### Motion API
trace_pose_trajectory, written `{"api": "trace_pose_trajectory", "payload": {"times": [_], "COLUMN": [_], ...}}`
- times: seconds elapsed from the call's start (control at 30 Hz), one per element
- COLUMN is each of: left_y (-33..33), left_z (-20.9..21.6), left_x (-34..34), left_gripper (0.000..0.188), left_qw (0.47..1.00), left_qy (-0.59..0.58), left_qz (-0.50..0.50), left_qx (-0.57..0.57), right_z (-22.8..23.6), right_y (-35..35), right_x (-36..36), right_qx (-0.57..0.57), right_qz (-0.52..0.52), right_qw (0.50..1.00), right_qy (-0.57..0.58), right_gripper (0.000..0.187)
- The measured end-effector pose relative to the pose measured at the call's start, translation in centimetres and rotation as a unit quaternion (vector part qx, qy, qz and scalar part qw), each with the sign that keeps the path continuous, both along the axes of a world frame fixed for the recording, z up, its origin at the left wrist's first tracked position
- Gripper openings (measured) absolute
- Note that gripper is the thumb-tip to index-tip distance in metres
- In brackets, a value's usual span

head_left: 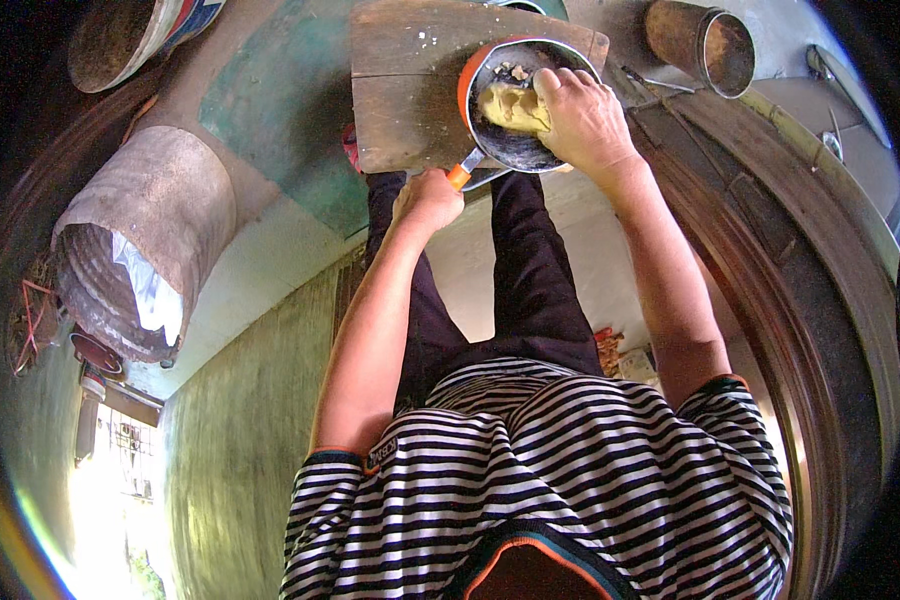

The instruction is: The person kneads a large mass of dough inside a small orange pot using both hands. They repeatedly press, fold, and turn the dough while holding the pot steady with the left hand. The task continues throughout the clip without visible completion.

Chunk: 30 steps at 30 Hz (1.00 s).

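Note:
An orange-sided frying pan [518,155] with a dark inside rests over a wooden board [405,125]. My left hand [430,203] is closed round the pan's orange handle [459,177]. Inside the pan lies a lump of yellow dough [511,107], dented on top. My right hand [588,122] reaches into the pan from the right and grips the dough's right end, with some fingers hidden behind the hand. Small pale crumbs [519,72] stick to the pan's far inner side.
A large corrugated drum [160,190] with white plastic in its mouth lies at the left. Another container [110,45] is at the far left. A rusty can [728,52] and metal tongs [660,82] are at the far right. White flecks dot the board.

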<state>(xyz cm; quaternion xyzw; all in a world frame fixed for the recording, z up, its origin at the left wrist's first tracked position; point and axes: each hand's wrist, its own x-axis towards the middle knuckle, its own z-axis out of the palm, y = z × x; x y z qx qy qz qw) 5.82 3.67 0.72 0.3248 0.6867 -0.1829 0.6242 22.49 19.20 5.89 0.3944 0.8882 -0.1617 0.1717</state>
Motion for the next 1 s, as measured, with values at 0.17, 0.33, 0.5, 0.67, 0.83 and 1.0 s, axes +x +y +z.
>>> {"api": "trace_pose_trajectory", "payload": {"times": [0.17, 0.33, 0.5, 0.67, 0.83, 1.0], "left_y": [0.3, 0.0, -0.9, -2.6, -0.7, -0.4], "left_z": [-0.1, -0.6, -1.3, -2.6, -1.8, -1.2], "left_x": [-0.1, 0.0, 0.1, 0.6, 0.3, 0.3], "left_gripper": [0.036, 0.037, 0.038, 0.03, 0.033, 0.032], "left_qw": [1.0, 1.0, 0.999, 0.998, 0.999, 0.999], "left_qy": [-0.02, -0.012, -0.004, 0.025, -0.021, -0.025], "left_qz": [-0.003, -0.006, -0.009, 0.014, -0.015, -0.01], "left_qx": [-0.024, -0.008, 0.031, 0.061, -0.03, -0.023], "right_z": [-2.5, -4.2, -5.4, -6.6, -7.5, -9.2], "right_y": [-1.4, -1.3, -1.8, -2.4, -2.0, -1.2], "right_x": [-1.1, -0.8, -1.1, -2.6, -2.4, -1.9], "right_qx": [0.077, 0.041, -0.017, 0.018, 0.026, 0.005], "right_qz": [-0.095, -0.097, -0.17, -0.177, -0.17, -0.147], "right_qw": [0.991, 0.991, 0.984, 0.984, 0.985, 0.989], "right_qy": [0.054, 0.088, 0.05, 0.005, -0.001, 0.022], "right_gripper": [0.05, 0.056, 0.046, 0.05, 0.053, 0.056]}}
